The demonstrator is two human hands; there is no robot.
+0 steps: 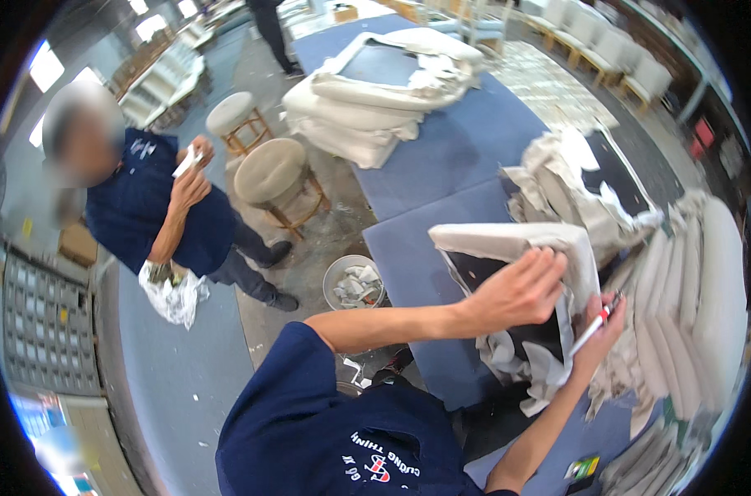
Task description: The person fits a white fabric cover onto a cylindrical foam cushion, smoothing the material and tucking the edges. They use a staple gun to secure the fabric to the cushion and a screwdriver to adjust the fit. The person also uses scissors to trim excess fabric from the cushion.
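Note:
A padded chair seat [507,236] covered in light beige fabric tilts on the blue table in front of me, its black underside partly showing. My left hand [520,285] reaches across it, fingers pinched together at the fabric along its padded edge. Beside the seat's right edge, my right hand [597,335] grips a slim white pen-like tool [592,332] with a red band and a dark end. The tool's exact kind cannot be made out. Loose fabric strips [549,372] hang below the seat, near my right wrist.
Stacked beige covered pads [681,306] stand at the right, another padded pile [350,99] at the far end of the blue table [450,165]. A scrap bucket [355,283] and round stools [269,172] are on the floor. A co-worker [156,198] stands left, handling something white.

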